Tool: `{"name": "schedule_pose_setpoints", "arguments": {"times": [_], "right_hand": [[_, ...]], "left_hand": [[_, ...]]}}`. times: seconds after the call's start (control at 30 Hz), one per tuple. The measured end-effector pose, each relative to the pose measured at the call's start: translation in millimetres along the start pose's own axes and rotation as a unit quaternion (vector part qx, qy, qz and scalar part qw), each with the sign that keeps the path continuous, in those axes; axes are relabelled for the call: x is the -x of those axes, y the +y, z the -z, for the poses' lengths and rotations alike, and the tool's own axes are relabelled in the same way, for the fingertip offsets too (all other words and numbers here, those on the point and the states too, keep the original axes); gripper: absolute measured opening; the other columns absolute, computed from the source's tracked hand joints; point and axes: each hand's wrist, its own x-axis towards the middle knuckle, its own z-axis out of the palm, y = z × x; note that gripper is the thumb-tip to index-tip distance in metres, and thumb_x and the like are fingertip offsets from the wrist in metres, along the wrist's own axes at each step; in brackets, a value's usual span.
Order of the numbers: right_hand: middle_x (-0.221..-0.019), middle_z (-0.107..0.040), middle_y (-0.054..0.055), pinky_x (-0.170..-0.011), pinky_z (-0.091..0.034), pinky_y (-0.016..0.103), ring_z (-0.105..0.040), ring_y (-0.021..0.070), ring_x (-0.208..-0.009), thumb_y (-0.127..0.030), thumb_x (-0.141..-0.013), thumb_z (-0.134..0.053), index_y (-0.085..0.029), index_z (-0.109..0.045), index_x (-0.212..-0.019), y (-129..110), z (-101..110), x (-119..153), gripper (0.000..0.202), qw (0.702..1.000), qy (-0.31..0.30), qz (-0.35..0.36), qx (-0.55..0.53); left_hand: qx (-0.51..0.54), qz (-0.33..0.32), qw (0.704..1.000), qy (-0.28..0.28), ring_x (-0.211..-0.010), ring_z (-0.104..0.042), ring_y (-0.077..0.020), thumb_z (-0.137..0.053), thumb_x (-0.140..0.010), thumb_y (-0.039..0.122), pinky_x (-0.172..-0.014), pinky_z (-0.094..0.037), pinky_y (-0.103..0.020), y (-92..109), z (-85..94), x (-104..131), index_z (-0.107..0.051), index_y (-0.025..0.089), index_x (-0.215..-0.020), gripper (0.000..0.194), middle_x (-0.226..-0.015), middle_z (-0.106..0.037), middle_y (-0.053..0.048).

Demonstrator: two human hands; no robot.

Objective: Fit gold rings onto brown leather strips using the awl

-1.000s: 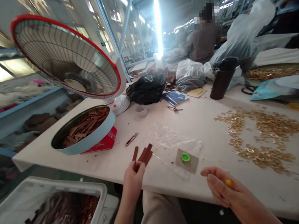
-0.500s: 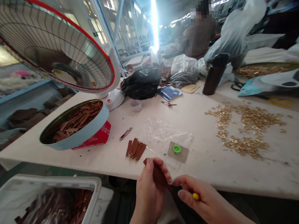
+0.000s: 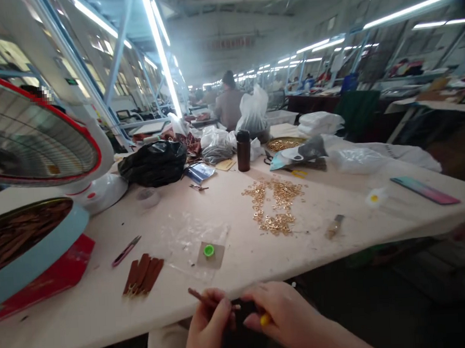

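My left hand (image 3: pixel 209 326) is closed around a brown strip (image 3: pixel 198 295) at the table's front edge. To its right, my right hand (image 3: pixel 281 314) grips a small yellow-handled tool (image 3: pixel 265 319); the tool's far end is hard to make out. Several brown strips with gold rings (image 3: pixel 143 275) lie fanned on the table, left of my hands. Beyond my hands a green cap (image 3: pixel 208 250) rests on a grey square (image 3: pixel 217 258), beside a clear plastic sheet (image 3: pixel 181 234). A spread of gold rings (image 3: pixel 277 221) covers part of the table's middle.
On the left stand a red-rimmed fan (image 3: pixel 94 145) and a round tin (image 3: pixel 64 240) of brown strips. Pink snips (image 3: pixel 126 251) lie near the tin. Farther back are a black bag (image 3: pixel 154 162) and a dark bottle (image 3: pixel 243 151). A phone (image 3: pixel 424 190) lies right. A person (image 3: pixel 229 104) is beyond.
The view has swung right, bringing the phone into sight and dropping the white bin. The brown strip in my left hand is now seen edge-on; both hands still hold their things.
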Motion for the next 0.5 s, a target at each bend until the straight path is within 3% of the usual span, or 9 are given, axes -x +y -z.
{"name": "schedule_pose_setpoints", "arguments": {"times": [0.1, 0.27, 0.37, 0.5], "right_hand": [[-0.083, -0.065, 0.001, -0.066, -0.04, 0.021, -0.06, 0.0164, -0.075, -0.018, -0.081, -0.057, -0.02, -0.061, -0.095, 43.7, 19.5, -7.1, 0.015, 0.985, 0.036, -0.144, 0.092], [-0.094, -0.062, 0.008, -0.068, -0.037, 0.026, -0.058, 0.0212, -0.084, -0.009, -0.08, -0.053, -0.016, -0.061, -0.09, 121.0, 33.8, -33.3, 0.015, 0.957, 0.076, -0.231, 0.157], [-0.086, -0.063, 0.008, -0.064, -0.036, 0.026, -0.058, 0.0217, -0.079, -0.013, -0.081, -0.054, -0.015, -0.06, -0.083, 140.1, 29.2, -45.0, 0.007, 0.949, 0.082, -0.253, 0.169], [-0.079, -0.063, 0.008, -0.059, -0.034, 0.026, -0.057, 0.0214, -0.074, -0.017, -0.081, -0.052, -0.015, -0.058, -0.079, 145.6, 23.8, -51.7, 0.007, 0.948, 0.091, -0.259, 0.162]], "left_hand": [[-0.014, -0.021, 0.999, 0.021, -0.056, -0.053, -0.0113, -0.072, -0.059, 0.029, -0.054, -0.041, -0.02, -1.1, 1.0, -2.4, -0.059, 0.017, -0.072, 0.022, -0.06, -0.063, 0.002], [-0.051, -0.03, 0.998, 0.023, -0.058, -0.056, -0.0148, -0.07, -0.059, 0.03, -0.053, -0.043, -0.023, -7.6, 1.9, -6.2, -0.062, 0.019, -0.072, 0.019, -0.063, -0.067, 0.0], [-0.062, -0.027, 0.997, 0.025, -0.056, -0.056, -0.0159, -0.072, -0.058, 0.034, -0.052, -0.044, -0.024, -11.2, 5.8, -9.7, -0.062, 0.019, -0.071, 0.021, -0.062, -0.067, -0.001], [-0.083, -0.029, 0.995, 0.043, -0.055, -0.058, -0.0173, -0.074, -0.056, 0.037, -0.051, -0.045, -0.026, -12.7, 10.5, -14.5, -0.063, 0.021, -0.069, 0.024, -0.062, -0.068, -0.001]]}}
